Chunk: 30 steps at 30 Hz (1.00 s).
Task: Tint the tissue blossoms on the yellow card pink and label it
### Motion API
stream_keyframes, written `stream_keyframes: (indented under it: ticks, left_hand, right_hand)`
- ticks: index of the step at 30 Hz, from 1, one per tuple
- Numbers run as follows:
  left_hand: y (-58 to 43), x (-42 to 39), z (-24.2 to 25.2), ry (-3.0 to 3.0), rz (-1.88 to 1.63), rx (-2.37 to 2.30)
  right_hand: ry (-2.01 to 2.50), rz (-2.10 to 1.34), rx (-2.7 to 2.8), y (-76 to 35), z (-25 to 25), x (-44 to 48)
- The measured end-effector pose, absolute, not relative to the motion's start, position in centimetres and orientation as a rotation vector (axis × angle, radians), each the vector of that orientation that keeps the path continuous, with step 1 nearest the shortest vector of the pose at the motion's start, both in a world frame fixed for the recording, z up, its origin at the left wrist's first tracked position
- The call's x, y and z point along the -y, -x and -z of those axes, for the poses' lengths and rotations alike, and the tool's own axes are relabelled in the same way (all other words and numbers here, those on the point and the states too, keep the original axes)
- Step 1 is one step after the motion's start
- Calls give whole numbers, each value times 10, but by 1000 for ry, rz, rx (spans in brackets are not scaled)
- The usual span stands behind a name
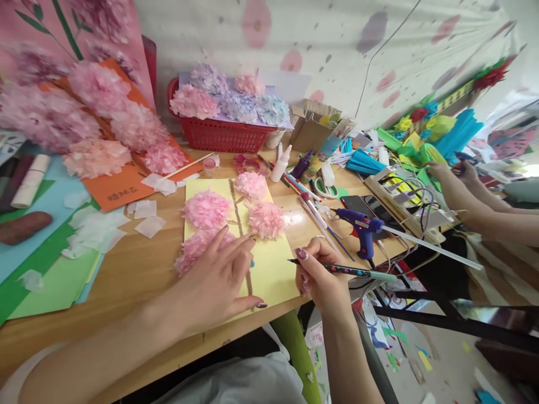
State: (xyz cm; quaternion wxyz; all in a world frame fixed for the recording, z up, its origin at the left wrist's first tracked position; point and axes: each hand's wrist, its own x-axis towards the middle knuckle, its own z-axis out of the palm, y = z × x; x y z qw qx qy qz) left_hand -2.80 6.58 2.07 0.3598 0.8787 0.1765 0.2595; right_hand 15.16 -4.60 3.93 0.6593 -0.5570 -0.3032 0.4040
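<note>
In my right hand [320, 272] is a dark, dotted brush pen [347, 270] with a pale green end, its tip pointing left over the yellow card [273, 275]. My left hand [214, 269] lies on the card with its fingers spread, partly covering a pink paper flower [191, 252]. More paper flowers sit on the card: a pink one [207, 209] at left, a light pink one [251, 185] at the top and a peach-pink one [266, 220] at right. A brown painted stem [238, 210] runs down the card's middle. Under my left hand a small blue spot shows.
A blue glue gun [360, 224] with a long glue stick rests at right by phones and a power strip [396, 196]. Glue bottles [281, 164], a red basket [223, 134] of flowers and an orange card [113, 188] surround the work. A co-worker's arms [475, 202] reach in.
</note>
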Motion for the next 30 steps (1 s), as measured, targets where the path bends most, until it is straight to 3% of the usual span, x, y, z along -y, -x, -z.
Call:
stream_keyframes:
  ticks: [8,20,30]
  left_hand:
    - [31,-68,-7,-3118,-702,-266]
    - [21,-78,3,-3237,-1010,-323]
    - [24,-85,7,-3301,-739,-357]
  right_hand:
    - [1395,-861,639,-154,-26,41]
    - [1559,-737,652,-146,-20,34]
    - [1574,-734,694,-154,-6,36]
